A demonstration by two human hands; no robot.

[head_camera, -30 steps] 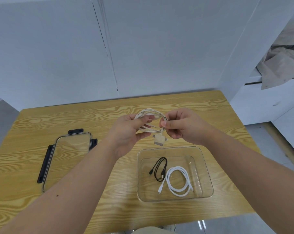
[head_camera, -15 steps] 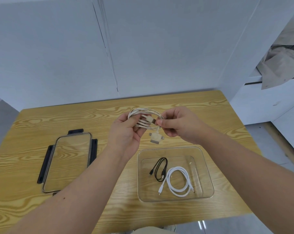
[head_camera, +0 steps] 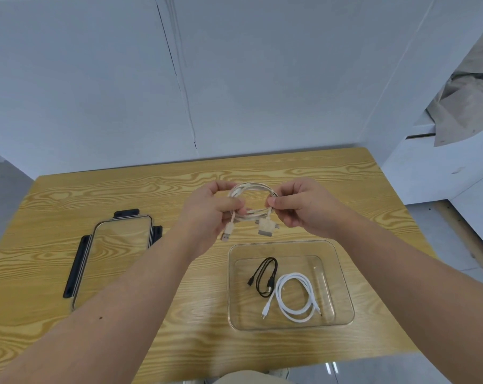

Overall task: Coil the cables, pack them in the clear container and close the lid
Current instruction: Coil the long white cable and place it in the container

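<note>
A cream cable [head_camera: 252, 189] is wound into a loop and held in the air above the table. My left hand [head_camera: 211, 210] pinches the loop's left side and my right hand [head_camera: 304, 209] pinches its right side. Two plug ends hang below the loop: a USB plug [head_camera: 227, 234] and a multi-head plug [head_camera: 265, 227]. Below them the clear container [head_camera: 342, 275] stands open on the table, with a coiled black cable [head_camera: 265, 277] and a coiled white cable [head_camera: 294, 297] lying side by side in it. The clear lid [head_camera: 118, 245] with black clips lies flat at the left.
The wooden table [head_camera: 179, 345] ends near me at the bottom of the view. White walls stand behind it. At the right there is a white cabinet [head_camera: 434, 167] with crumpled brown paper [head_camera: 467, 106] on top.
The coil has been turned and spread wider between my hands. The USB plug now hangs free below my left hand, and both hands have shifted slightly apart.
</note>
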